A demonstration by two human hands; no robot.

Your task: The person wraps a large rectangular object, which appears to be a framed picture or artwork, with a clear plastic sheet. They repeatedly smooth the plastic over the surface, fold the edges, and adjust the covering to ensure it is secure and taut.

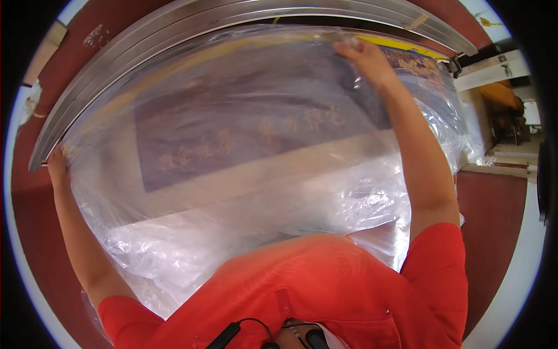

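A wide, wrinkled sheet of clear plastic film (232, 227) stretches in front of me, over a flat brown cardboard piece (125, 200). Through the film shows a dark panel (203, 136) bearing pale characters. My right hand (366, 64) is at the far side, its fingers pinched on the film close to a yellow strip (401, 45). At the far left, my left hand (57, 166) is closed at the film's edge, beside the end of a long metal rail (174, 35); its fingers show only in part.
The metal rail runs across the far side, bent by the lens, with a piece of tan tape (415, 22) on it. To the right, a patterned dark sheet (415, 64) lies partly under film. Reddish-brown floor (494, 215) surrounds the work, and white framework (494, 70) stands at right.
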